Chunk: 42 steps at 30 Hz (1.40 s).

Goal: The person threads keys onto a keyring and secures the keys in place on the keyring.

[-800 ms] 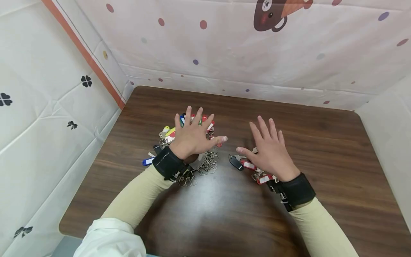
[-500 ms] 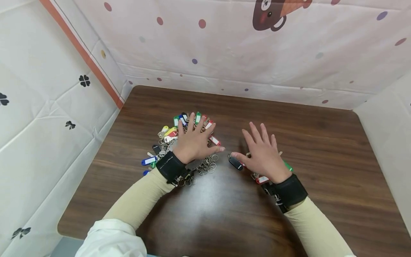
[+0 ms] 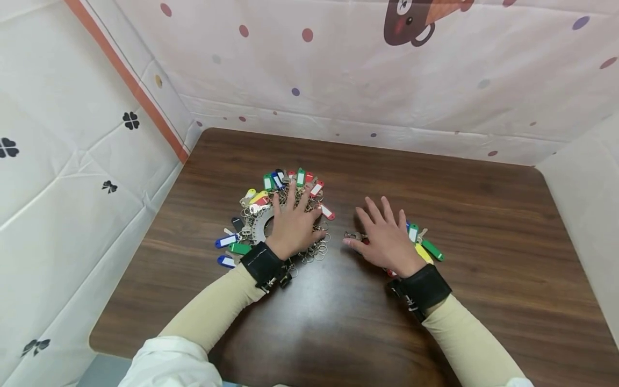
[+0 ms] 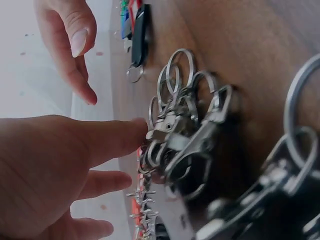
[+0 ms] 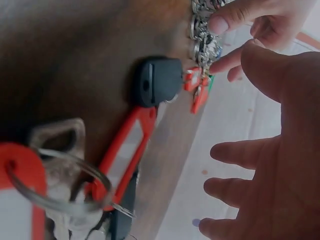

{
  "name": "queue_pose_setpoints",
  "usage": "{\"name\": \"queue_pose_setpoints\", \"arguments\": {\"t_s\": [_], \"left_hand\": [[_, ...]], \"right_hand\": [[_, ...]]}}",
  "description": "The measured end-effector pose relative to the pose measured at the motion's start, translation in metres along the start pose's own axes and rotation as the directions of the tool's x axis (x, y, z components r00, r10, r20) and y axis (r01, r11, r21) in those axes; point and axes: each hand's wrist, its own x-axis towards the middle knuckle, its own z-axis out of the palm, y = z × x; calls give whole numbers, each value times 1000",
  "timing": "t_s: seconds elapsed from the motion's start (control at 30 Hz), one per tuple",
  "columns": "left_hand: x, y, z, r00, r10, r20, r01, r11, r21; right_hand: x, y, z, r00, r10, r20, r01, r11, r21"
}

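Note:
My left hand [image 3: 292, 231] has its fingers spread over the right part of a grey ring-shaped holder [image 3: 258, 227], whose edge carries several metal clasps with keys and coloured key tags. In the left wrist view the thumb of the left hand [image 4: 65, 160] is right beside the bare clasps [image 4: 195, 135]. To the right, my right hand [image 3: 387, 244] spreads over a smaller group of tagged keys and hides part of it. A green key tag [image 3: 432, 250] and a yellow one [image 3: 423, 252] show past it. The right wrist view has a black key fob [image 5: 159, 81] and red key tags [image 5: 127, 155] below the palm.
Both groups lie on a dark wooden table [image 3: 319, 333]. A patterned cloth [image 3: 348, 70] hangs behind its far edge, and a white one [image 3: 58, 188] with clover shapes along the left. Between the two hands is a narrow strip of tabletop.
My right hand has moved left and nearer the body, uncovering green and yellow tags on its right. My left hand has shifted nearer the body, showing more of the holder and its far tags.

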Motion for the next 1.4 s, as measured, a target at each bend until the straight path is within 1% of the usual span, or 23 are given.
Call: {"name": "queue_pose_setpoints", "arguments": {"t_s": [0.1,0.3,0.4,0.5,0.6,0.7,0.9,1.03,1.13,1.27,1.4], "left_hand": [[3,3,2,1000,18,-16,-17,1000,10],[7,7,8,993,68,-97,-67,998,13],[9,8,10,990,84,-117,-84,996,12],[12,10,12,987,103,-125,-102,995,14],[15,11,13,987,114,-117,-113,993,16],[16,12,13,988,119,-97,-119,993,12],[19,11,12,992,104,-66,-105,994,-8],[19,14,12,990,131,-53,-132,991,-15],[19,17,12,990,136,-43,-136,991,-11],[17,20,13,990,138,-38,-137,990,14],[16,22,14,984,166,-60,-164,986,32]], "right_hand": [[1,0,2,1000,-11,-6,11,1000,-10],[0,-3,6,999,-33,0,33,999,-12],[-1,-3,8,999,-38,7,38,999,-13],[-2,-3,9,999,-38,13,38,999,-19],[-2,-4,11,999,-42,19,43,999,-34],[-2,-4,12,999,-46,23,47,998,-46],[-3,-6,12,999,-46,29,47,998,-47],[-3,-6,13,998,-45,39,47,997,-62],[-3,-6,15,998,-48,46,51,996,-67],[-3,-6,16,998,-46,50,49,997,-59],[-4,-5,17,998,-38,51,41,998,-55]]}}
